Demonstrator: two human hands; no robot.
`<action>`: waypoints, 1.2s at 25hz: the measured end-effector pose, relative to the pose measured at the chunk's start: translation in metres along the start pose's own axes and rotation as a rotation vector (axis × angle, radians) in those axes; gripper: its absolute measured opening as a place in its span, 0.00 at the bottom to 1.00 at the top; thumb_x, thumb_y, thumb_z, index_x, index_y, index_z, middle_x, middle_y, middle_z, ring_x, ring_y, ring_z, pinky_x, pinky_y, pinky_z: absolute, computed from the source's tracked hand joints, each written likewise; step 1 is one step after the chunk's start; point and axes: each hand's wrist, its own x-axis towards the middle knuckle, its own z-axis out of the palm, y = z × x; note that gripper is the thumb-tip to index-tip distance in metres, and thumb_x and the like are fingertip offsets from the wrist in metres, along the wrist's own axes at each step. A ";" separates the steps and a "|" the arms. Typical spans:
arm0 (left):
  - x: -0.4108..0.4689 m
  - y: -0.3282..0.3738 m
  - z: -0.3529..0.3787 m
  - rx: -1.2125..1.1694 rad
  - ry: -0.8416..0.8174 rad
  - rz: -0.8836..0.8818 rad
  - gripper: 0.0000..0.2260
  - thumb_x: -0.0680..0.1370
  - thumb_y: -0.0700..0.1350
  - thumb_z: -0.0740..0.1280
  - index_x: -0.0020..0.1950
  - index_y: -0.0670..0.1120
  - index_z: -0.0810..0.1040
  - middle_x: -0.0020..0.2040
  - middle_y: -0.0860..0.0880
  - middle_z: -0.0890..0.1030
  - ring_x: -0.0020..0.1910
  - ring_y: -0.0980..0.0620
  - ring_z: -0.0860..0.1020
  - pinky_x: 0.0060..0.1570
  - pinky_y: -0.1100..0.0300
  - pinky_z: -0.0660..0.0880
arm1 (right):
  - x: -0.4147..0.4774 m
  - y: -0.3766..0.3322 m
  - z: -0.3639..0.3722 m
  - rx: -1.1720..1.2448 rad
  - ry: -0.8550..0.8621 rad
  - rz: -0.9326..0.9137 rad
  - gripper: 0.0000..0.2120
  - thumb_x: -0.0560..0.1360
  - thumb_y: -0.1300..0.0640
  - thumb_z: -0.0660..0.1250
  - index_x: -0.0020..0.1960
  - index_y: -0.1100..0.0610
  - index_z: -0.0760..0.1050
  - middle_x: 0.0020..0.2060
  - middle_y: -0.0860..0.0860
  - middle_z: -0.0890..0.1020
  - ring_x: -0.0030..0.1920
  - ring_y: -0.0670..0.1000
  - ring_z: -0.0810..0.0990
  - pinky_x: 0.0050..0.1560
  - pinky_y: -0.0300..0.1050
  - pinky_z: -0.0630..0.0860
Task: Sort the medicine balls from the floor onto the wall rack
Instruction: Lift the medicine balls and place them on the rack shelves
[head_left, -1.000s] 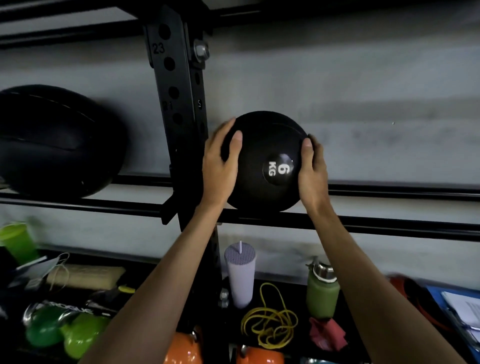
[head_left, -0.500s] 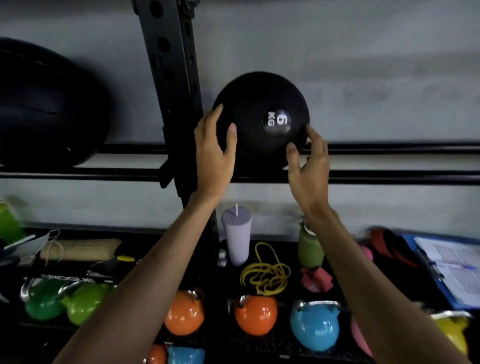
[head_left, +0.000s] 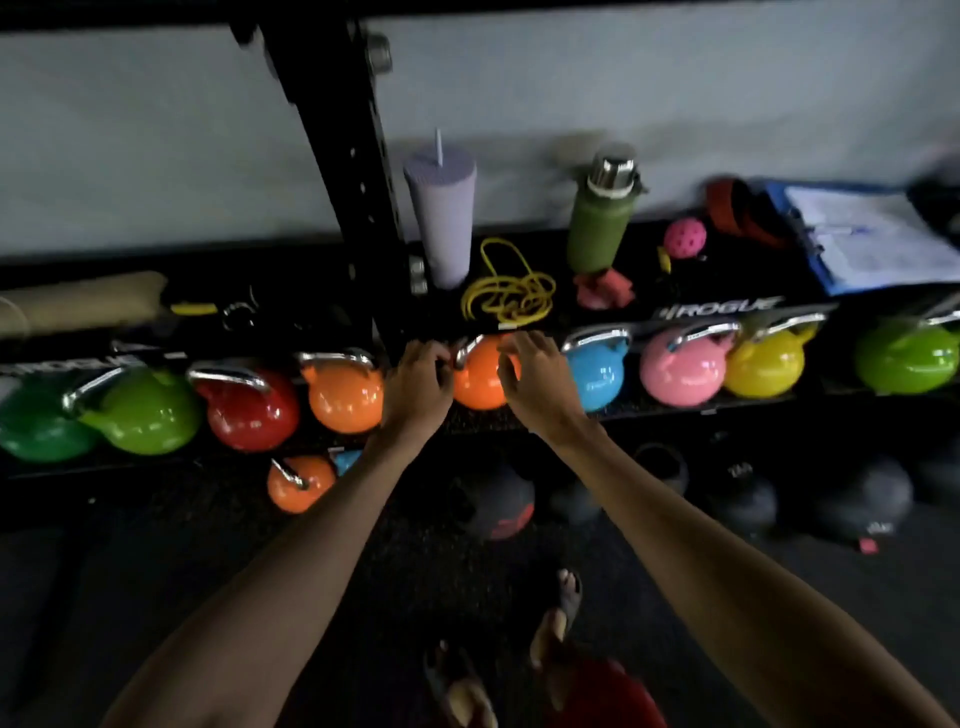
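your arms have dropped, left hand (head_left: 418, 382) and right hand (head_left: 535, 376) empty, loosely curled, flanking the orange kettlebell (head_left: 478, 379), medicine balls (head_left: 498, 501) below it

Left hand (head_left: 420, 382), right hand (head_left: 531, 375) before kettlebell (head_left: 478, 388)

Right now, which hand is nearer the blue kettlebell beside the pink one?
Right. The right hand is just left of the blue kettlebell, in front of the orange kettlebell; the left hand is farther left, at that orange kettlebell's other side.
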 end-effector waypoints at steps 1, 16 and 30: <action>-0.016 -0.014 0.014 0.031 -0.099 -0.065 0.09 0.76 0.44 0.64 0.56 0.46 0.78 0.54 0.44 0.78 0.52 0.39 0.80 0.53 0.46 0.76 | -0.017 0.015 0.015 -0.032 -0.091 0.061 0.13 0.75 0.54 0.59 0.54 0.57 0.78 0.51 0.57 0.81 0.54 0.62 0.78 0.53 0.58 0.77; -0.127 -0.152 0.270 0.033 -0.844 -0.595 0.09 0.80 0.44 0.63 0.49 0.39 0.78 0.50 0.37 0.83 0.51 0.40 0.82 0.54 0.48 0.79 | -0.127 0.254 0.205 -0.122 -0.710 0.515 0.14 0.81 0.57 0.59 0.64 0.60 0.74 0.59 0.62 0.80 0.61 0.63 0.77 0.55 0.52 0.73; -0.048 -0.316 0.567 -0.479 -0.240 -1.181 0.49 0.71 0.69 0.70 0.80 0.47 0.49 0.76 0.42 0.63 0.73 0.42 0.67 0.69 0.51 0.67 | -0.085 0.508 0.439 0.002 -0.529 0.700 0.21 0.84 0.52 0.56 0.72 0.62 0.67 0.66 0.63 0.75 0.67 0.63 0.73 0.62 0.52 0.70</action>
